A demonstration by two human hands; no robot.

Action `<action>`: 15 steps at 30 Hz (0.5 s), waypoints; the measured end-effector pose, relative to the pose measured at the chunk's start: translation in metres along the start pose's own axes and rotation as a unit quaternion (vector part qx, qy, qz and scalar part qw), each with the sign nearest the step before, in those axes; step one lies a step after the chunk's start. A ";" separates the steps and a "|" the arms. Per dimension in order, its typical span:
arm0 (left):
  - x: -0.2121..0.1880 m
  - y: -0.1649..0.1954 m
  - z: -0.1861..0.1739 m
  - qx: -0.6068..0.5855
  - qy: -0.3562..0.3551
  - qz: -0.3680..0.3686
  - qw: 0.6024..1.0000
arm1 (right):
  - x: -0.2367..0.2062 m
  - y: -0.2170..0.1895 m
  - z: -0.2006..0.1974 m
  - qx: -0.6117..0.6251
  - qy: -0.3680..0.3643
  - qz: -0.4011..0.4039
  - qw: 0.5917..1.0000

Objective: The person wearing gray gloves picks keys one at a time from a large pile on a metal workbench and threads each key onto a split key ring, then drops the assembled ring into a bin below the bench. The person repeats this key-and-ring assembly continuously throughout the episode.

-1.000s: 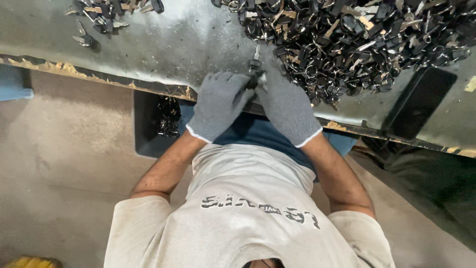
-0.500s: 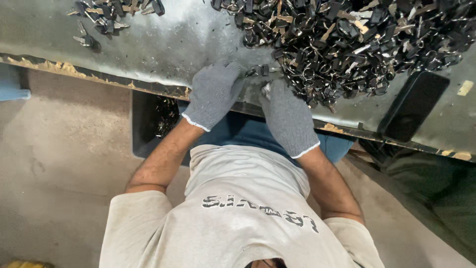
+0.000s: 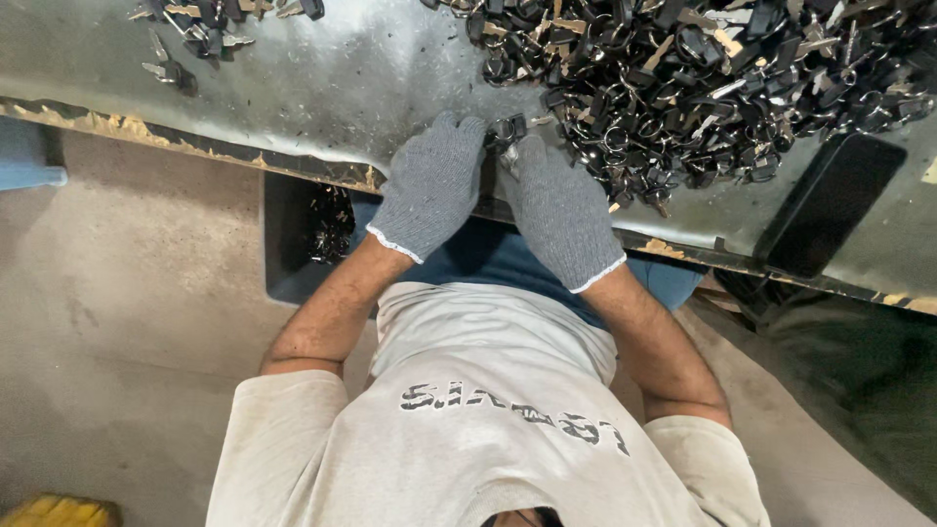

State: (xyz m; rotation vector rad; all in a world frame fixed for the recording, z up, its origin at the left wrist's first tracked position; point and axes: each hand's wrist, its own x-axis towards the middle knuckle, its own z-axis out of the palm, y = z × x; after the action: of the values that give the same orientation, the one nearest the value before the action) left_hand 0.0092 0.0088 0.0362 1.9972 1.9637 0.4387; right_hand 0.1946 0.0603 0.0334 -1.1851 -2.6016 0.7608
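Observation:
Both my hands wear grey knit gloves and rest on the front edge of a grey metal table [image 3: 322, 88]. My left hand [image 3: 429, 185] and my right hand [image 3: 556, 210] meet fingertip to fingertip around a small key ring with black-headed keys [image 3: 506, 130], and both pinch it. This bunch lies at the near edge of a big pile of black keys and rings [image 3: 703, 88], just to the right of my fingers.
A smaller heap of keys [image 3: 195, 29] sits at the table's far left. A black phone [image 3: 830, 205] lies near the right front edge. Under the table stands a dark bin [image 3: 293, 239] with keys in it. A blue object [image 3: 29, 176] is at left.
Both hands have slid from the table's front edge further onto the table, toward the big pile, keeping the small key bunch between their fingertips.

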 end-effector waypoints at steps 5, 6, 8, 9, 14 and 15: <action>0.000 -0.001 0.004 0.003 -0.021 -0.003 1.000 | 0.007 0.000 0.003 0.048 -0.010 -0.002 0.999; 0.000 0.000 0.006 0.024 -0.019 0.003 1.000 | 0.008 -0.002 0.004 -0.017 0.000 0.009 1.000; -0.002 0.004 0.008 0.064 -0.017 0.013 0.998 | 0.008 -0.008 0.010 -0.145 0.015 0.031 0.989; -0.002 0.005 0.009 0.070 -0.024 0.015 0.997 | 0.008 -0.010 0.012 -0.155 0.009 0.022 0.988; 0.002 0.001 0.008 0.016 -0.015 0.012 1.000 | 0.008 -0.006 0.012 -0.130 -0.045 0.030 0.990; 0.003 -0.002 0.006 0.000 0.000 0.011 1.000 | 0.007 -0.005 0.010 -0.124 -0.034 0.029 0.991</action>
State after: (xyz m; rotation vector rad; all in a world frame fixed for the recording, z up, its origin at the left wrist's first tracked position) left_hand 0.0102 0.0120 0.0298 2.0219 1.9428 0.4428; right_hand 0.1837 0.0590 0.0274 -1.3272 -2.7936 0.5046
